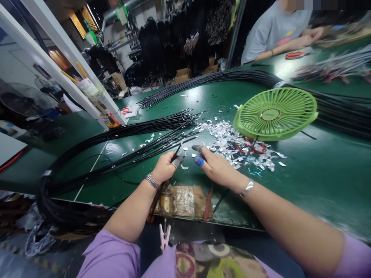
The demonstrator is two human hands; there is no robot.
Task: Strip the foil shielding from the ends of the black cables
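Observation:
My left hand [165, 166] is closed in a pinch on the end of a thin black cable [176, 150], one of a bundle of black cables [139, 141] fanned across the green table [304, 173]. Grey tape covers its thumb tip. My right hand [216, 166] lies just to the right, fingers drawn together near the cable tip, with a blue cot on one fingertip and a grey one on another. What it holds, if anything, is too small to name. A pile of silver foil scraps [228, 141] lies right beyond both hands.
A green fan [275, 114] lies tilted on the table behind the scraps, over red rings [255, 148]. More black cables [220, 79] run along the far side. Another person [278, 31] in grey works at the far right. A white shelf frame [72, 73] stands left.

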